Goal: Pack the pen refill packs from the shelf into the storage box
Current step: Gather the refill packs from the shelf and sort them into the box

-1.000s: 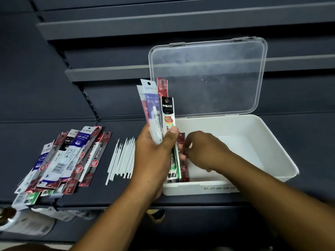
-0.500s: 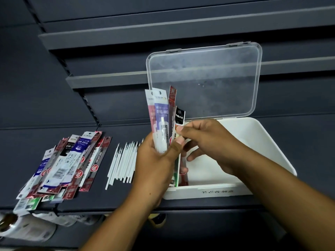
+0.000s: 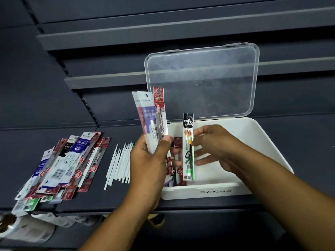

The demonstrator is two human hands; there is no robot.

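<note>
Head | right hand point(image 3: 215, 147) pinches M&G pack point(image 3: 188, 147) | left hand point(image 3: 148, 165) grips packs point(image 3: 150, 120) | pile point(image 3: 68, 163): DM-2018

Unreadable box-front label point(image 3: 215, 192), boxed packs point(image 3: 179, 172) partly behind left hand point(image 3: 148, 160)

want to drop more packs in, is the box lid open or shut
Open. The clear lid stands upright behind the white box, leaving the inside exposed.
</note>
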